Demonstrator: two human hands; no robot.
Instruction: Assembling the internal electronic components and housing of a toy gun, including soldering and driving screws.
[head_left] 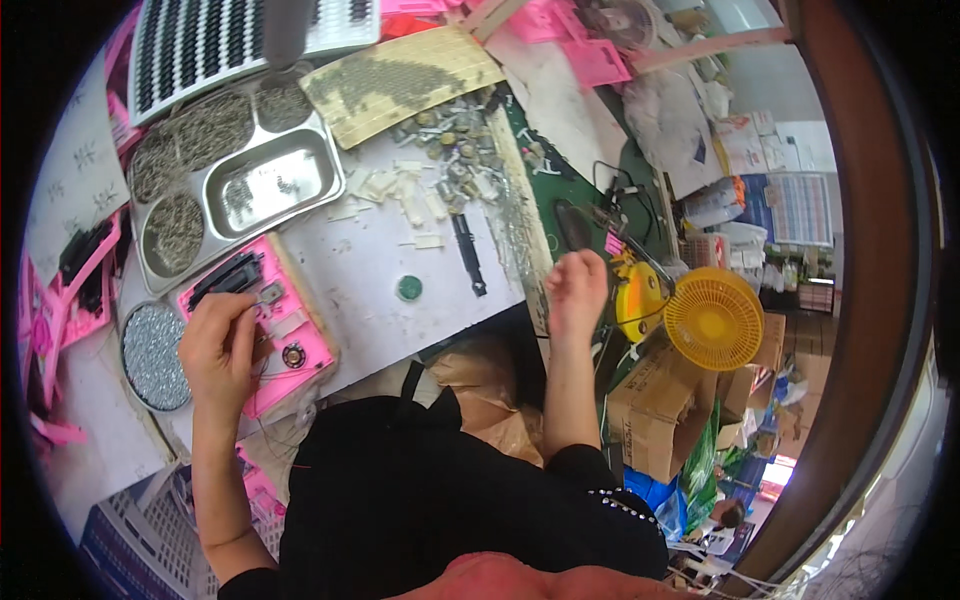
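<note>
On the near left of the table lies a pink plastic housing (310,345) with a long black part (226,277) along its upper left. A small round metal-and-black component (293,355) sits in it. My left hand (222,345) rests over the housing's left side, fingers bent and thumb pressed toward a small grey part (270,292). Whatever is pinched there is mostly hidden. To the right, past the table edge, my right hand (577,285) is raised with its fingers curled in. Its contents are hidden. Near it is a dark rounded object (573,225).
A steel compartment tray (335,165) holds many screws; a round tin (130,375) of small metal pieces stands left. White plastic parts (405,190), a green round pot (409,288) and a black strip (467,255) lie mid-table. Rightward are a yellow basket (715,315) and a cardboard box (655,410).
</note>
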